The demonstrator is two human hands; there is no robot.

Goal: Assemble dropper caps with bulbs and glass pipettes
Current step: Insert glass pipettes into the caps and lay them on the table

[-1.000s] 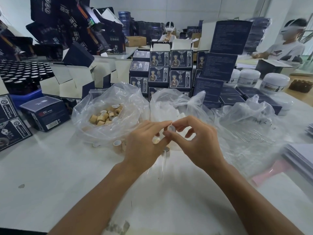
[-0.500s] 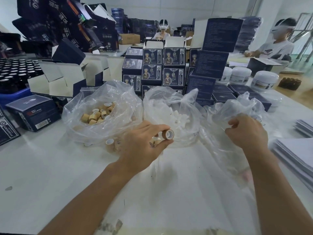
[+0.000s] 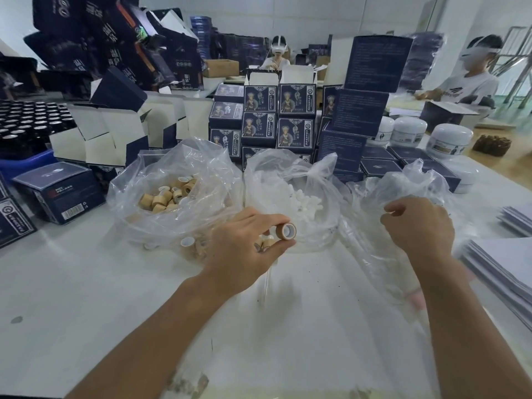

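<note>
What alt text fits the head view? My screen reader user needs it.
The left hand pinches a tan dropper cap while the right hand reaches into the rightmost clear bag. Bags of caps and white bulbs sit behind.

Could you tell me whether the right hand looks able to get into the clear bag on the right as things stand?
Probably yes. The right hand already rests on the crumpled top of the right-hand bag and holds nothing visible. Only loose plastic lies between it and the contents, which are too faint to identify.
</note>
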